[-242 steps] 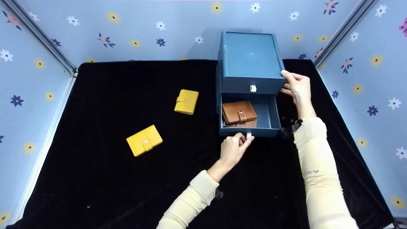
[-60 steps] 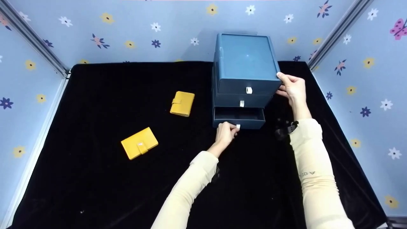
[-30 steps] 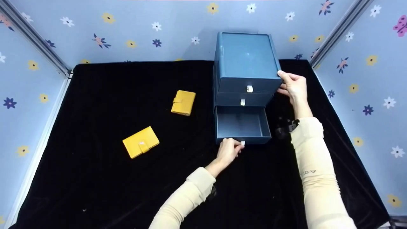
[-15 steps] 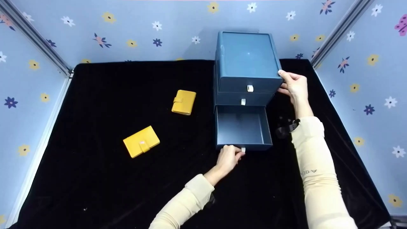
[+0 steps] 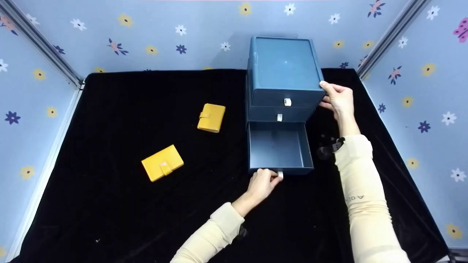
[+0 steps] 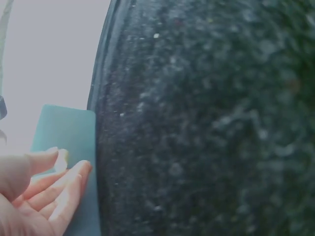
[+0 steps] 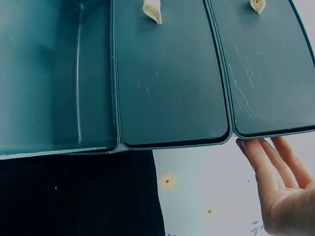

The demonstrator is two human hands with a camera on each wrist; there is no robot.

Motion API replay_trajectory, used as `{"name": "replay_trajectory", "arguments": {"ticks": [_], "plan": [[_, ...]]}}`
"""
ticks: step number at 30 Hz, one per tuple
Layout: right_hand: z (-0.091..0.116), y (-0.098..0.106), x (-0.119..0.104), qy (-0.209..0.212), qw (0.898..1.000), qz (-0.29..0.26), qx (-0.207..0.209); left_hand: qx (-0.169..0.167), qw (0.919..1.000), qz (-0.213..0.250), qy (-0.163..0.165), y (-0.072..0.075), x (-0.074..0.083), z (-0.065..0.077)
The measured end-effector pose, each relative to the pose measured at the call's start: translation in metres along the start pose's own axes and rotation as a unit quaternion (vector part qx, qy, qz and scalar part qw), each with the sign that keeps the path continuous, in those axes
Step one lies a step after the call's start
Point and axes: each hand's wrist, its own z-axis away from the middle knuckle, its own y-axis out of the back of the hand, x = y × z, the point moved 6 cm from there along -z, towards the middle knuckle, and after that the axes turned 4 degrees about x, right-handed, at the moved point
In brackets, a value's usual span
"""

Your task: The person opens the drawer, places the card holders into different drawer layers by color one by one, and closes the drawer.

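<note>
A blue drawer cabinet [image 5: 287,64] stands at the back right, its top and middle drawers closed. The bottom drawer [image 5: 276,148] is pulled far out and shows a bare floor. My left hand [image 5: 260,186] pinches the small white pull tab [image 5: 280,174] on that drawer's front; the left wrist view also shows the tab [image 6: 61,160] between thumb and fingers. My right hand [image 5: 340,100] steadies the cabinet's upper right front corner, thumb at the top edge. In the right wrist view, straight fingers [image 7: 268,167] touch the cabinet's side.
Two yellow wallets with strap closures lie left of the cabinet: the nearer-left wallet [image 5: 162,163] and the farther wallet [image 5: 211,117]. Black cloth [image 5: 128,215] covers the table. Flower-patterned walls [image 5: 204,22] enclose the back and sides.
Earlier the middle drawer stood out with a brown wallet inside; now it is closed. The left hand has drawn the bottom drawer toward me. The right hand has stayed at the corner.
</note>
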Motion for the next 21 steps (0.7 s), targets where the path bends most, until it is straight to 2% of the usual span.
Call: {"name": "replay_trajectory", "arguments": {"ticks": [5, 9, 14, 21], "plan": [[0.001, 0.001, -0.001, 0.004, 1.000, 0.002, -0.001, -0.002, 1.0000, -0.001, -0.002, 0.011, 0.005, 0.001], [0.002, 0.000, -0.001, 0.001, 1.000, 0.001, -0.001, 0.011, 0.9999, 0.001, -0.011, 0.022, 0.010, 0.001], [0.002, -0.001, -0.001, -0.002, 1.000, -0.003, -0.002, 0.038, 0.9989, 0.017, -0.019, 0.037, 0.014, 0.001], [0.001, -0.001, -0.001, 0.002, 1.000, -0.007, -0.003, 0.086, 0.9942, 0.062, -0.022, 0.057, 0.012, -0.001]]}}
